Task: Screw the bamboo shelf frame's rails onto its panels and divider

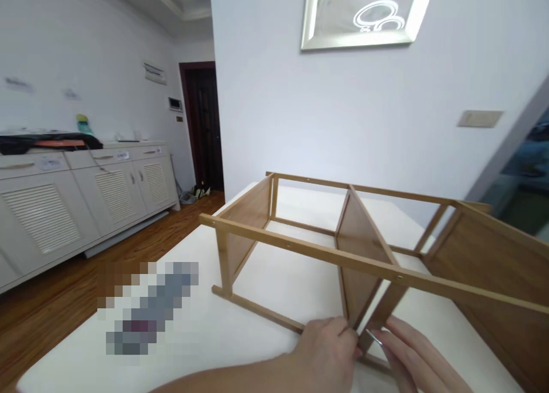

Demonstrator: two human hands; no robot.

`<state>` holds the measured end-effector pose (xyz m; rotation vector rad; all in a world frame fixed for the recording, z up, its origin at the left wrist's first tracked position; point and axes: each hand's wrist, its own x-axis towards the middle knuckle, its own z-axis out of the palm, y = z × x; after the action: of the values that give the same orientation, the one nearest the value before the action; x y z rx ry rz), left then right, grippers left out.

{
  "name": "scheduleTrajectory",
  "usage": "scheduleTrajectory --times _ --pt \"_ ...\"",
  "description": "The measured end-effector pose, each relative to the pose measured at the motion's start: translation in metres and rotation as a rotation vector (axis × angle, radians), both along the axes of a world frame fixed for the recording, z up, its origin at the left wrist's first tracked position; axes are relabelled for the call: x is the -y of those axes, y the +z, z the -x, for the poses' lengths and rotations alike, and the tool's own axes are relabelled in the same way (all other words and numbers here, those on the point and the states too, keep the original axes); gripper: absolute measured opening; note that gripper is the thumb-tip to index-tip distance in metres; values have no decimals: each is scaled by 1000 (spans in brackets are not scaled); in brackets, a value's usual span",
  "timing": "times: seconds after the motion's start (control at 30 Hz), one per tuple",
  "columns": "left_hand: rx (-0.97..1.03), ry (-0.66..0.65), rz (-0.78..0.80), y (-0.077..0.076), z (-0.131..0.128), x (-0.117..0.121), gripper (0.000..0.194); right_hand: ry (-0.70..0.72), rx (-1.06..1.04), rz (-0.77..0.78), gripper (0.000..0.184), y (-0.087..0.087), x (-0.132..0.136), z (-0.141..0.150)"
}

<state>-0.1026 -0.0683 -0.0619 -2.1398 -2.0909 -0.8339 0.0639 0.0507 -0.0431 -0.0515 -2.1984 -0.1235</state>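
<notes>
A brown wooden shelf frame (253, 235) lies on its side on a white table, with flat boards set between its rails. My left hand (328, 347) is closed at the lower end of the middle board (364, 238), by the bottom rail; its fingertips are partly hidden. Close beside it, my right hand (418, 353) pinches a thin shiny metal rod, which looks like a hex key (374, 337). The rod's tip is near the short wooden crosspiece (388, 304). Where that tip ends cannot be made out.
The white table (189, 318) reaches toward the wall. A blurred-out patch (150, 307) covers something at its left. White cabinets (115, 187) stand along the left wall, with a bottle (84, 124) on top. A framed picture (364, 41) hangs above the shelf frame.
</notes>
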Motion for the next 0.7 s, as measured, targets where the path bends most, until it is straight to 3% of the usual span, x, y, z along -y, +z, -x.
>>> scheduleTrajectory --times 0.13,0.27,0.4,0.47,0.57,0.7 --pt "40 24 -17 5 -5 5 16 6 -100 63 30 24 23 11" --pt "25 44 -94 3 -11 7 19 -10 -180 100 34 35 38 10" --pt "-43 58 -198 1 -13 6 18 -41 -310 39 36 47 43 1" --pt "-98 45 -317 8 -12 7 17 -58 -368 -13 38 56 44 -2" --pt "-195 -7 -592 35 -9 13 14 -90 -413 -88 43 74 43 -3" --pt "-333 60 -918 94 -5 20 20 -103 -444 -174 44 102 42 4"
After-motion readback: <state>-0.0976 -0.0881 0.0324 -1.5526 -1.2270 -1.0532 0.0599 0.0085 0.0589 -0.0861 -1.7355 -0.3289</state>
